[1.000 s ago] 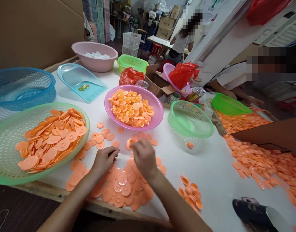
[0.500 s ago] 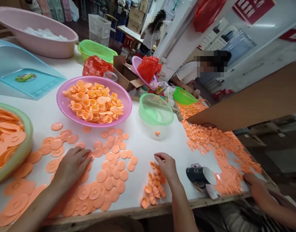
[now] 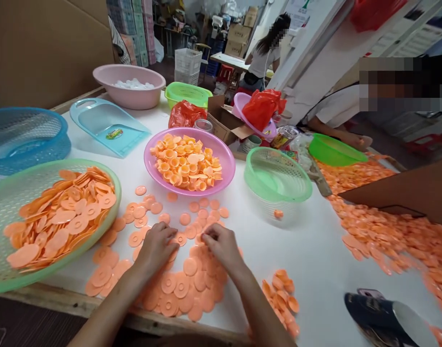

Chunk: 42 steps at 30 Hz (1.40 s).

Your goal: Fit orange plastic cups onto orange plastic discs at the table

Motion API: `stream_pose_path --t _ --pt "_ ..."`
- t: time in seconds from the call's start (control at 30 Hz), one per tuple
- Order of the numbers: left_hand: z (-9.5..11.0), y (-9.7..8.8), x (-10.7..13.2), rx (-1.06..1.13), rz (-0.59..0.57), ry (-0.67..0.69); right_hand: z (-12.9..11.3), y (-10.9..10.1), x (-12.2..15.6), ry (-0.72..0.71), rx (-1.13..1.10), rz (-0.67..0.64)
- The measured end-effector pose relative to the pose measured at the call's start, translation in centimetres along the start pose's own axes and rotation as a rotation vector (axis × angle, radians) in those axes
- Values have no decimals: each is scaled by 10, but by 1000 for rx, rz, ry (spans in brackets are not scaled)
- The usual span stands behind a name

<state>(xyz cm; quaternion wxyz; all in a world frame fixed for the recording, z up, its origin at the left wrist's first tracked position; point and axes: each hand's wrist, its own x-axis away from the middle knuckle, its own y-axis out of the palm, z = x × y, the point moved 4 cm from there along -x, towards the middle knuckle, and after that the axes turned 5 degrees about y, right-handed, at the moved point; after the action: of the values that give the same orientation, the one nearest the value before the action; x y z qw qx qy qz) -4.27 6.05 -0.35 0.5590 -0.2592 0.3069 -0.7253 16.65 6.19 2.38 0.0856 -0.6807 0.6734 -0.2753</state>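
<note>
My left hand (image 3: 158, 248) rests low over flat orange plastic discs (image 3: 181, 284), its thumb and fingers apart beside one disc. Just to its right, my right hand (image 3: 223, 246) is closed, fingertips drawn together over the discs; whatever they hold is hidden. The discs lie scattered and overlapping on the white table (image 3: 250, 260). Right of my right forearm is a small pile of orange cup-shaped pieces (image 3: 282, 299). Beyond the hands stands a pink-purple bowl (image 3: 192, 190) heaped with similar orange cup-shaped pieces.
A pale green basket (image 3: 114, 202) of discs stands left, near a blue basket (image 3: 58, 140) and blue scoop (image 3: 125, 144). A green basket (image 3: 296, 193) stands right of the bowl. A dark mug (image 3: 372, 313) lies at right, near spread orange pieces (image 3: 372, 221). Another person sits beyond.
The view has swung left. My right hand has moved from the small pile of cup-shaped pieces to the discs, close beside my left hand.
</note>
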Motion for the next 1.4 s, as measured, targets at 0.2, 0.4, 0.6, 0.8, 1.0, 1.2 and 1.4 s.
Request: stream_pose_path --t 0.2,0.4,0.6,0.8,1.0,1.2,1.4 --pt "0 -2 7 -58 -85 12 -13 62 -12 21 86 -46" --pt "-1 -11 14 -38 -137 -15 -18 58 -15 37 29 -102" --pt "0 -3 8 -143 -1 56 -20 70 -15 18 113 -111" --pt "-8 -8 8 21 -28 31 -24 75 -14 -42 214 -104" --pt "-4 -5 -2 433 -46 -204 -28 76 -10 -100 277 -96" --pt "-19 6 5 750 -105 -467 -35 86 -5 -119 390 -83" --pt "-20 3 7 821 -163 -508 -34 93 -6 -39 361 -130"
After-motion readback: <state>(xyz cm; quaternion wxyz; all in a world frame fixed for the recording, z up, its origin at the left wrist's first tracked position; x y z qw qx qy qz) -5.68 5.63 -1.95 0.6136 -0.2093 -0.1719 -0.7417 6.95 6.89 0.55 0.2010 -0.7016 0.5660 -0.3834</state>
